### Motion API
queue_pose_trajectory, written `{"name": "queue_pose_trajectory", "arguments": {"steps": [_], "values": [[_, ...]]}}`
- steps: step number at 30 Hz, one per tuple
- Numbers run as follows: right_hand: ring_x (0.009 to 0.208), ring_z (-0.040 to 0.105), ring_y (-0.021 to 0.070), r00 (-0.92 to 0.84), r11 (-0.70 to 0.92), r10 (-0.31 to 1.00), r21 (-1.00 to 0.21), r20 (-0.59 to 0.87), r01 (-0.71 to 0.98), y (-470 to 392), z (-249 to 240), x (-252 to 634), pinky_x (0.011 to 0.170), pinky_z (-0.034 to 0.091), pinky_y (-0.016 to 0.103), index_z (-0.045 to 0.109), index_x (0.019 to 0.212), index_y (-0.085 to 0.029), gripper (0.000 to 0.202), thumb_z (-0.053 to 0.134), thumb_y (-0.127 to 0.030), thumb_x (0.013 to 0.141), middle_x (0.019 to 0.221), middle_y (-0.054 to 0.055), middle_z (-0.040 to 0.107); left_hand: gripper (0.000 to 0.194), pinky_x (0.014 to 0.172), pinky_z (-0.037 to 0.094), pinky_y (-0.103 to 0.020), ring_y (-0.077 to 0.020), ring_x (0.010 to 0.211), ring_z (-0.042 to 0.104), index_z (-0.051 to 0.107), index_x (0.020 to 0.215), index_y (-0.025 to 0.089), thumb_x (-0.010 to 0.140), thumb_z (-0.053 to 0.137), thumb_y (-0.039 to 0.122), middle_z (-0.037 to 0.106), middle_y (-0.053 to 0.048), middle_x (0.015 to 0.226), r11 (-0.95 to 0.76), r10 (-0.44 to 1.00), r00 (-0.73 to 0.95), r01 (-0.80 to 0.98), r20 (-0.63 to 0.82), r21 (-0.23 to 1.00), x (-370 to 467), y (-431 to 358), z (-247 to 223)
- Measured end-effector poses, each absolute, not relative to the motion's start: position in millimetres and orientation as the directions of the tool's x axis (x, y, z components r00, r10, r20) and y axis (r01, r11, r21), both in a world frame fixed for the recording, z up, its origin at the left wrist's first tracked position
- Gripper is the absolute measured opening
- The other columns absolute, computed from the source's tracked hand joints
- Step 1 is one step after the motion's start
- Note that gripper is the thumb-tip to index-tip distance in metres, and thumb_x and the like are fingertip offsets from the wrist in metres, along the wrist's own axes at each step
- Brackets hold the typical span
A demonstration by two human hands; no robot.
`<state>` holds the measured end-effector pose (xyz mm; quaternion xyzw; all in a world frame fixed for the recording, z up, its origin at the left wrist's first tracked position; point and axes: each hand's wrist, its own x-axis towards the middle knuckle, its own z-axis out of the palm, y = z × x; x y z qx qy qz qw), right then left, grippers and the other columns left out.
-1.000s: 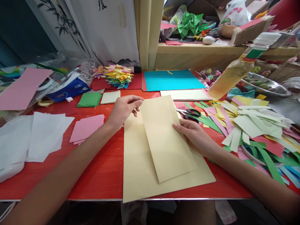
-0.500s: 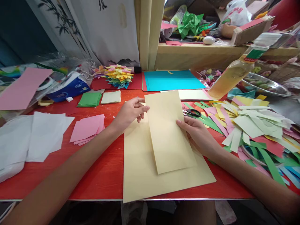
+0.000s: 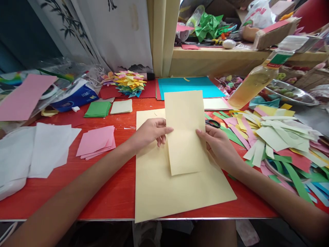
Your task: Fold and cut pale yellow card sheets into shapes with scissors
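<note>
Between both hands stands a pale yellow rectangular sheet of paper, tilted up above a larger pale yellow sheet lying flat on the red table. My left hand is closed on its left edge, thumb in front and fingers behind. My right hand pinches the right edge, its thumb on the front face and the other fingers partly hidden behind. Just beyond my right hand lie scissors; only a black handle shows.
Pink squares, green squares and white sheets lie left. Blue paper sits at the back. Paper strips heap up on the right, beside a tilted bottle. A folded-paper piece stands behind.
The held sheet has risen a little and turned more upright, its lower edge now farther from the table's front. My left hand has moved slightly right and nearer; my right hand has barely shifted.
</note>
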<state>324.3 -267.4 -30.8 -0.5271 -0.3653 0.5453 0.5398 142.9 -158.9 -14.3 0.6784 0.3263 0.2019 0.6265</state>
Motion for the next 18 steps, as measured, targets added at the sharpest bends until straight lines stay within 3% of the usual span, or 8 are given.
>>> {"name": "queue_pose_trajectory", "arguments": {"steps": [4,10,18], "values": [[0.099,0.062,0.0256,0.208,-0.095,0.970,-0.982,-0.128,-0.161,-266.6,-27.9,324.2,0.069,0.055,0.036,0.059,0.107,-0.026,0.028,0.054,-0.038,0.083,0.116,0.004,0.062,0.014,0.039,0.044,-0.019,-0.0093,0.045,0.055,0.055,0.078,0.015,0.076,0.061,0.028,0.056,0.001,0.054,0.036,0.589,0.778,0.247,-0.220,0.968,147.3,-168.0,-16.8],[0.097,0.062,0.0246,0.214,-0.103,0.967,-0.979,-0.140,-0.178,-267.2,-27.2,323.6,0.069,0.055,0.036,0.059,0.106,-0.025,0.027,0.055,-0.037,0.083,0.116,0.005,0.062,0.011,0.038,0.042,-0.018,-0.0086,0.044,0.052,0.053,0.075,0.015,0.077,0.058,0.024,0.053,0.002,0.051,0.004,0.645,0.734,0.274,-0.212,0.962,150.1,-175.4,-16.7],[0.095,0.063,0.0248,0.229,-0.089,0.965,-0.980,-0.130,-0.180,-267.9,-29.6,324.3,0.069,0.055,0.037,0.058,0.110,-0.028,0.032,0.054,-0.042,0.082,0.113,0.004,0.063,0.018,0.040,0.039,-0.019,-0.0081,0.049,0.047,0.055,0.089,0.016,0.075,0.058,0.026,0.052,0.002,0.062,-0.047,0.652,0.730,0.312,-0.208,0.949,150.4,-179.6,-17.2]]}}
